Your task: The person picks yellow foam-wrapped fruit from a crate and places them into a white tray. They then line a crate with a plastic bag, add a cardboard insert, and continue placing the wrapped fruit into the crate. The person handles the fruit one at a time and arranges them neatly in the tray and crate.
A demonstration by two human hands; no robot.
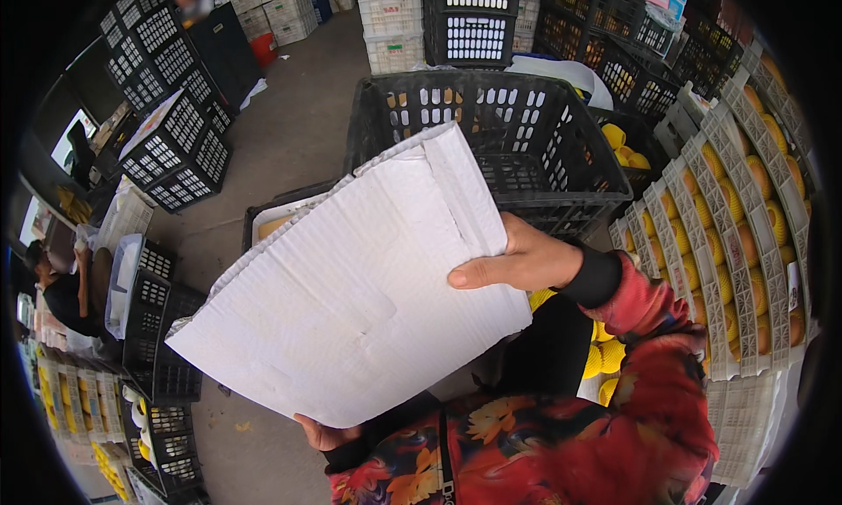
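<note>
A folded sheet of white corrugated cardboard (355,281) spans the middle of the view, tilted, held in both hands. My right hand (513,255) grips its right edge with the thumb lying on the near face; the other fingers are hidden behind. At the lower edge, my left hand (325,432) holds the sheet, its fingers partly covered by the cardboard. Just beyond the sheet stands a large black plastic crate (490,137) with slotted walls; the part of its inside that shows holds nothing. A lower black crate (248,232) with a white liner is partly hidden behind the sheet.
White plastic crates (717,242) of fruit in yellow foam nets are stacked at my right. Black crates (171,150) stand at the far left. Yellow-netted fruit (608,357) lies beside my right arm. A person (69,294) sits at the left; another person (192,4) is far back.
</note>
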